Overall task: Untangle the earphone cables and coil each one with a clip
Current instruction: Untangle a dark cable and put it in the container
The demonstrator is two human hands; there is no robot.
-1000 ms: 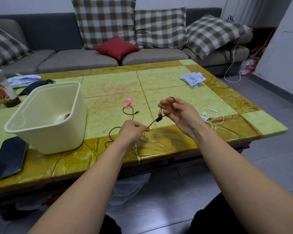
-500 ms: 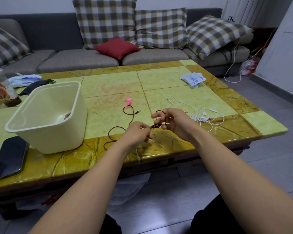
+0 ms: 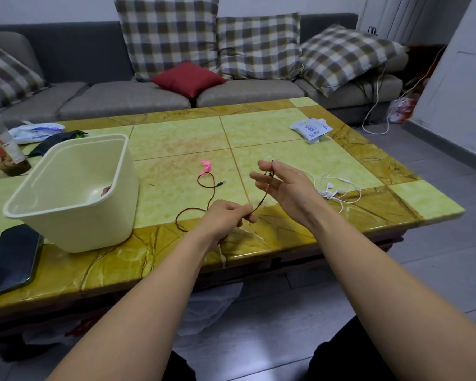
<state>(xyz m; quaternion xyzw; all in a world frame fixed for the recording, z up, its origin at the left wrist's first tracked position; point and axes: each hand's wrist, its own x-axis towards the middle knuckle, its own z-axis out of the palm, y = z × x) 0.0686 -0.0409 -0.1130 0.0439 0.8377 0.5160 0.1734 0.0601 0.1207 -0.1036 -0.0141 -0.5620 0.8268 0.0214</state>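
Yellow-green tiled coffee table (image 3: 286,125) before a grey sofa (image 3: 127,97), bearing a cream bin (image 3: 66,193), a dark phone (image 3: 11,259), a pink clip (image 3: 206,167) and, at right, white earphones (image 3: 333,189) lying loose. Left hand (image 3: 226,218) pinches the brown earphone cable (image 3: 262,199) in curled fingers above the table's near edge; right hand (image 3: 289,188), held higher, appears to trap the cable's upper end between thumb and forefinger, other fingers spread, while the rest trails in loops toward the clip. Judged risk: a slackened pinch would drop the taut span, letting it re-knot among those loops.
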